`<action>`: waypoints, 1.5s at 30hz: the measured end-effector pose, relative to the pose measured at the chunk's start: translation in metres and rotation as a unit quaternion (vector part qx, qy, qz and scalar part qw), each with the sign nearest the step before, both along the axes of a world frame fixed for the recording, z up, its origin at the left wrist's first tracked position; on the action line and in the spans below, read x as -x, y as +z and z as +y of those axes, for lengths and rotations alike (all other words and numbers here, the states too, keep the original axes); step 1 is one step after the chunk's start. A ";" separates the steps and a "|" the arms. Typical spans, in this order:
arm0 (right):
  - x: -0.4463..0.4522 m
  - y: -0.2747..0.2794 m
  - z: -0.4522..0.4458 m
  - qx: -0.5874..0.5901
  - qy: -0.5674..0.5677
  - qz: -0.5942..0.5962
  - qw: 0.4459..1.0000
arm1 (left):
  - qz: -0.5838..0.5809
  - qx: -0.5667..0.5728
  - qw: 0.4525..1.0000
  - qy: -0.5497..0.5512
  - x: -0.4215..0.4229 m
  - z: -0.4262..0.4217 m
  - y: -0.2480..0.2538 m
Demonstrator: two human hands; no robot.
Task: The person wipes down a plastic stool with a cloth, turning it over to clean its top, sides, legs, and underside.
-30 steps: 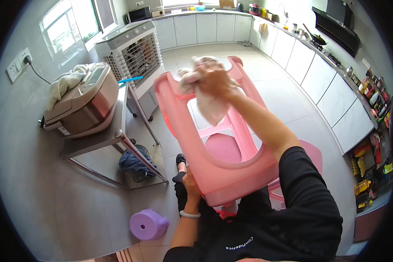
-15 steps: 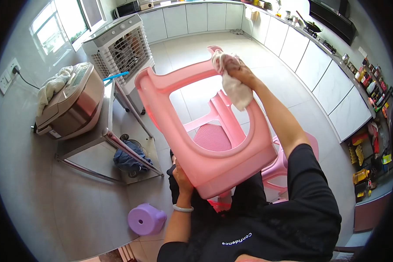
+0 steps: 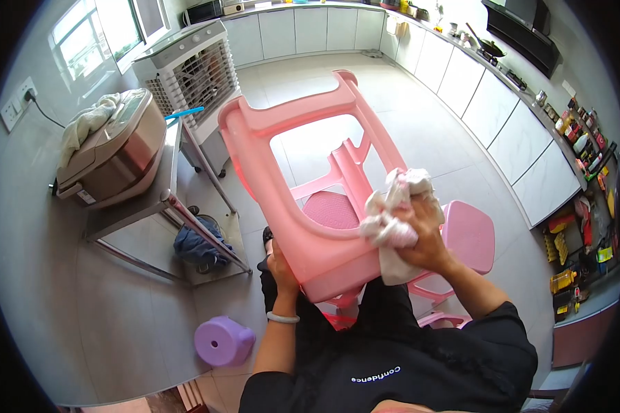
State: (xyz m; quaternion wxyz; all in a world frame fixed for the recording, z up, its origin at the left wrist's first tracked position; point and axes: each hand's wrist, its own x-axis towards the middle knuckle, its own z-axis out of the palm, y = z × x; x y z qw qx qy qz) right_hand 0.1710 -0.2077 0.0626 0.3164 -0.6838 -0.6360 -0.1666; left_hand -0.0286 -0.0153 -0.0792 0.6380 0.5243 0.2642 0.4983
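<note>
A pink plastic chair is tilted up in front of my body, with a wide opening in its near panel. Through that opening shows a round, textured panel. My left hand grips the chair's lower left edge; part of its fingers is behind the plastic. Bunched in my right hand is a whitish cloth, pressed on the chair's lower right corner, one end hanging down. Just beyond my right hand stands another pink plastic seat, partly covered by my arm.
On the left, a metal table carries a brown rice cooker with a cloth on it. An air cooler stands behind. A purple stool sits on the floor at lower left. White cabinets line the right wall beside a bottle-filled shelf.
My right hand and the cloth have moved down from the chair's upper right side to its lower right corner. My left hand keeps its hold.
</note>
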 end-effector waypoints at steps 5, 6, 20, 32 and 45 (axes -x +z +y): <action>0.038 0.015 0.043 0.112 0.177 -0.003 0.978 | 0.033 0.015 0.997 -0.069 0.003 0.020 -0.040; 0.038 0.018 0.067 0.096 0.220 0.028 0.970 | 0.025 -0.044 0.998 -0.043 0.000 0.018 -0.033; -0.089 0.042 0.226 0.035 0.085 -0.001 0.996 | -0.001 0.012 1.000 -0.021 -0.004 0.008 -0.017; -0.088 0.039 0.228 0.043 0.060 0.023 0.997 | 0.024 0.017 0.999 -0.045 -0.023 0.002 0.014; 0.097 0.013 0.068 0.180 0.309 -0.169 0.919 | 0.106 -0.145 0.981 0.079 -0.018 0.005 -0.003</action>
